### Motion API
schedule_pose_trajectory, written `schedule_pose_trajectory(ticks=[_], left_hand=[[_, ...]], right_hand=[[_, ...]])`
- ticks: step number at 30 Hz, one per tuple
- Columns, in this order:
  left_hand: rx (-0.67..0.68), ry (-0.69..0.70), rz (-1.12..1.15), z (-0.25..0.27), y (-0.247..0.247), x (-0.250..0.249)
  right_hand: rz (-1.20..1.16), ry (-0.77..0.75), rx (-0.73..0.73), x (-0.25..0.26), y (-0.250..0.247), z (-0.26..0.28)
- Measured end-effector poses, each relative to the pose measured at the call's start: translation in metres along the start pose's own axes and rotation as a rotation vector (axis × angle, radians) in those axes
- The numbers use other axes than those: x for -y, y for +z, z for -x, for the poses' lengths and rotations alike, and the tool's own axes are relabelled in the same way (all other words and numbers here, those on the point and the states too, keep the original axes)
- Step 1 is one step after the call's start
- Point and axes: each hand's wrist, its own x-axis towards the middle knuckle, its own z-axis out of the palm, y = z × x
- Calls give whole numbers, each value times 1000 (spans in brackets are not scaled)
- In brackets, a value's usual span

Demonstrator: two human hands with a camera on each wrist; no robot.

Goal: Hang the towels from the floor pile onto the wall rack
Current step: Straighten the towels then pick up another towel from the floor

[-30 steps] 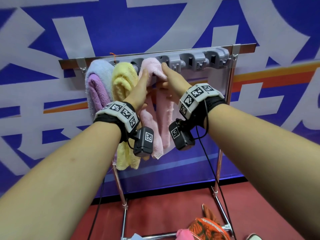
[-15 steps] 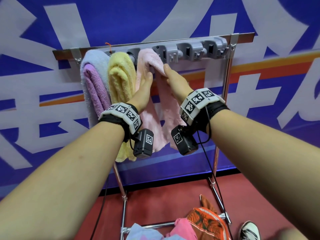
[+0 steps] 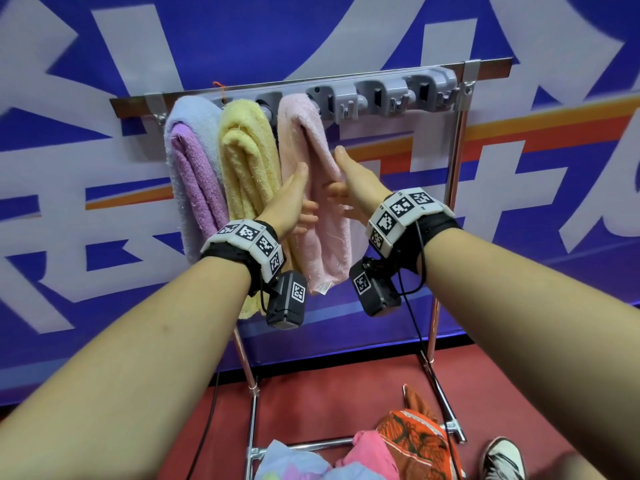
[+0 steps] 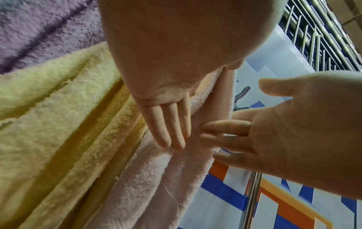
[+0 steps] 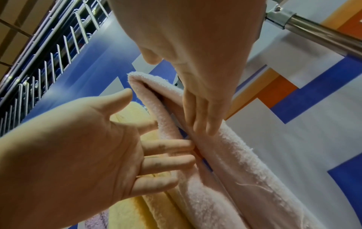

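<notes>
A pink towel (image 3: 313, 202) hangs folded over the grey holder strip (image 3: 381, 95) of the rack, to the right of a yellow towel (image 3: 247, 161) and a lavender towel (image 3: 192, 161). My left hand (image 3: 299, 199) lies flat against the pink towel's left side, and my right hand (image 3: 343, 188) lies flat against its right side. The left wrist view shows the left fingers (image 4: 170, 128) straight on the pink towel (image 4: 166, 186). In the right wrist view the right fingers (image 5: 199, 114) are straight too, pressing a fold of the pink towel (image 5: 225, 170). Neither hand grips anything.
Three grey holders on the right part of the strip (image 3: 426, 90) carry nothing. On the red floor below lies the pile: an orange patterned cloth (image 3: 415, 441), a bright pink one (image 3: 370, 452) and a light blue one (image 3: 291, 462). Metal rack legs (image 3: 446, 237) and a shoe (image 3: 502, 459) are nearby.
Both hands have slid down from the top of the pink towel to its middle, with fingers now spread flat. The view has tilted down, and more of the floor pile shows.
</notes>
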Motion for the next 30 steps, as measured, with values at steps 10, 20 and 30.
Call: schedule_pose_trajectory(ticks=[10, 20, 30], left_hand=[[29, 2, -41, 1, 0, 5], [47, 41, -61, 7, 6, 6], [28, 26, -160, 44, -9, -2]], right_hand=[[22, -127, -57, -2, 5, 0], [45, 90, 48, -22, -3, -4], [115, 57, -11, -15, 2, 33]])
